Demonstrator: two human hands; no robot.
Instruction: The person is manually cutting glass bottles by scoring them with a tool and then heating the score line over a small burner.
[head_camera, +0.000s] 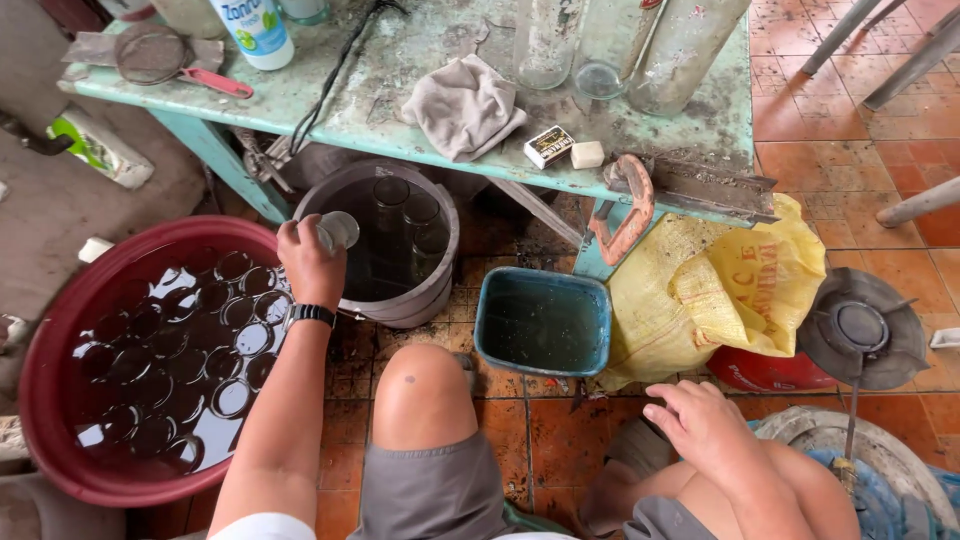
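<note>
My left hand (308, 262), with a black watch on its wrist, grips a clear drinking glass (338, 230) at the near rim of a grey bucket (438, 283). Inside that bucket a few glasses (405, 205) stand in dark water. To the left a wide red basin (50, 330) holds several glasses (215, 335) sunk in water. My right hand (700, 425) rests on my right knee with fingers loosely spread, holding nothing. My bare left knee (422, 390) sits between the two hands.
A square blue tub (543, 320) of water stands right of the bucket. Behind is a worn green table (330, 95) with a grey rag (462, 105), a small box (548, 146), a sieve (152, 55) and bottles. A yellow sack (735, 290) and a burner (862, 328) lie right.
</note>
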